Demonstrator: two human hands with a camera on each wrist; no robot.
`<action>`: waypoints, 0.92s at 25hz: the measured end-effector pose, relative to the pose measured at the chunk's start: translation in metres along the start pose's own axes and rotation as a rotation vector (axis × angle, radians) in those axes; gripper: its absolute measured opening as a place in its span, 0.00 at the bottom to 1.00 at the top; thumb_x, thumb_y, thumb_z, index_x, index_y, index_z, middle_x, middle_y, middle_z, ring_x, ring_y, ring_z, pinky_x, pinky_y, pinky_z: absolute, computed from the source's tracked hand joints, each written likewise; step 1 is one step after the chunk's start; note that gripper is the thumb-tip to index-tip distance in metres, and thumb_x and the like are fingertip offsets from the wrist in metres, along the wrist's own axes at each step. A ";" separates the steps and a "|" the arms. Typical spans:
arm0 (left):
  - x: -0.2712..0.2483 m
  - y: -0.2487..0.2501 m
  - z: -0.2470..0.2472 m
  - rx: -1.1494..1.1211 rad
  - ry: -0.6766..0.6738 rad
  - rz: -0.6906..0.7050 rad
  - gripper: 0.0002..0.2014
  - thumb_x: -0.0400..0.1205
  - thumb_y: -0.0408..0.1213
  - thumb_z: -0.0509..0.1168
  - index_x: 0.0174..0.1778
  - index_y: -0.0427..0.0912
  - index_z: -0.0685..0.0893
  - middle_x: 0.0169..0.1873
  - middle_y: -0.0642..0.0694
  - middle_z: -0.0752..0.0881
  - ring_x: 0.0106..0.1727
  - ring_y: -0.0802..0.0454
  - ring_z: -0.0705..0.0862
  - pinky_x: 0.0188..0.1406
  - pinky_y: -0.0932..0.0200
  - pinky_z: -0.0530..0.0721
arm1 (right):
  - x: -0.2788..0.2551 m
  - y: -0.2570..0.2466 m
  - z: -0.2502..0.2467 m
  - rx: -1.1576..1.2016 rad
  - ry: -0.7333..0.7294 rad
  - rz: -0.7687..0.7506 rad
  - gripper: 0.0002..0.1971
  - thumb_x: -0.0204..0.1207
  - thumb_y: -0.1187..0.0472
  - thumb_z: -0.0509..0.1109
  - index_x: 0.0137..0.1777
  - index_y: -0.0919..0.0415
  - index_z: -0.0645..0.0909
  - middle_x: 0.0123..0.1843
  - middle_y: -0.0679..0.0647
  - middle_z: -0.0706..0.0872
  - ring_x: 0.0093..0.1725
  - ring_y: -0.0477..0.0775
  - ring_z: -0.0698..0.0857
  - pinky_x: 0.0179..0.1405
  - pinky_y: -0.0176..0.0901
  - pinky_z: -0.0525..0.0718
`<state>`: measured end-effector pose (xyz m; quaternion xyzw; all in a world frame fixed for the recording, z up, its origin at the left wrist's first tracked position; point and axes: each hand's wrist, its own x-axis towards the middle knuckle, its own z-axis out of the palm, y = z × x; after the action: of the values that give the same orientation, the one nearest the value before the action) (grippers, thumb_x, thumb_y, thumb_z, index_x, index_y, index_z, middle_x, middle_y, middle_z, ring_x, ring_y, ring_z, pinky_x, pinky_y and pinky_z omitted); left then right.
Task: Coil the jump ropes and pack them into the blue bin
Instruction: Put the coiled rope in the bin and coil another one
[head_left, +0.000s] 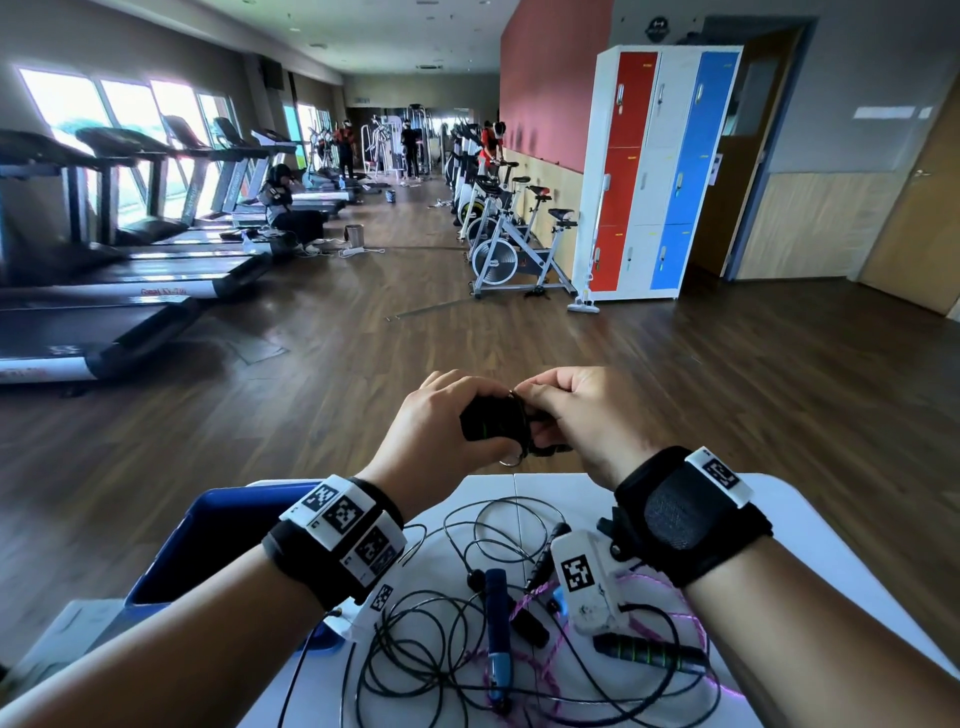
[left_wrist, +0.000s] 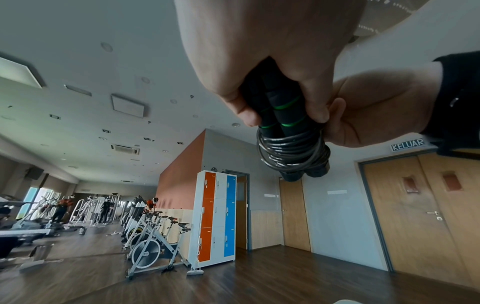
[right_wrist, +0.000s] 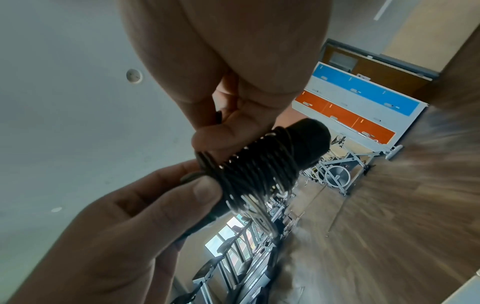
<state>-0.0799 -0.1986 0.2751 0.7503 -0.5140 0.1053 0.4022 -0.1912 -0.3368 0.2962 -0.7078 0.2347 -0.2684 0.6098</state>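
I hold a black jump rope bundle (head_left: 496, 423) in the air past the table's far edge. My left hand (head_left: 460, 415) grips its two black handles with green rings (left_wrist: 283, 111) side by side. The grey cord (left_wrist: 291, 152) is wound in several tight turns around the handles' lower ends. My right hand (head_left: 540, 410) pinches the cord (right_wrist: 259, 170) at the coil, just to the right. The blue bin (head_left: 208, 535) stands under my left wrist, its inside mostly hidden. Loose ropes lie tangled on the white table (head_left: 800, 540).
In the tangle I see a blue-handled rope (head_left: 496, 613), a pink and purple rope (head_left: 691, 618) and a black handle with green rings (head_left: 649, 652). Beyond the table are wood floor, treadmills (head_left: 104, 306), exercise bikes (head_left: 514, 249) and lockers (head_left: 660, 171).
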 end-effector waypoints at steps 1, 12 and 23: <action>-0.001 -0.001 0.000 0.003 0.001 0.001 0.24 0.64 0.47 0.85 0.56 0.56 0.88 0.48 0.61 0.86 0.53 0.62 0.77 0.52 0.79 0.70 | 0.002 -0.001 -0.001 -0.001 -0.023 0.027 0.07 0.82 0.65 0.72 0.42 0.63 0.87 0.29 0.54 0.87 0.21 0.50 0.82 0.19 0.37 0.80; 0.005 -0.002 0.002 -0.110 -0.102 -0.057 0.16 0.66 0.44 0.83 0.49 0.52 0.92 0.51 0.63 0.83 0.56 0.51 0.81 0.55 0.45 0.86 | 0.003 -0.001 0.000 0.026 -0.035 0.047 0.07 0.85 0.64 0.69 0.47 0.60 0.87 0.31 0.52 0.87 0.26 0.54 0.81 0.20 0.40 0.80; 0.013 0.008 0.002 -0.315 -0.048 -0.169 0.04 0.78 0.37 0.78 0.38 0.48 0.92 0.54 0.57 0.86 0.54 0.57 0.87 0.61 0.48 0.85 | -0.007 -0.002 0.003 0.015 0.065 -0.099 0.07 0.84 0.65 0.69 0.48 0.66 0.87 0.33 0.55 0.89 0.27 0.52 0.86 0.24 0.40 0.86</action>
<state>-0.0818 -0.2096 0.2853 0.7210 -0.4686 -0.0285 0.5097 -0.1946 -0.3295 0.2974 -0.7048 0.2172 -0.3230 0.5930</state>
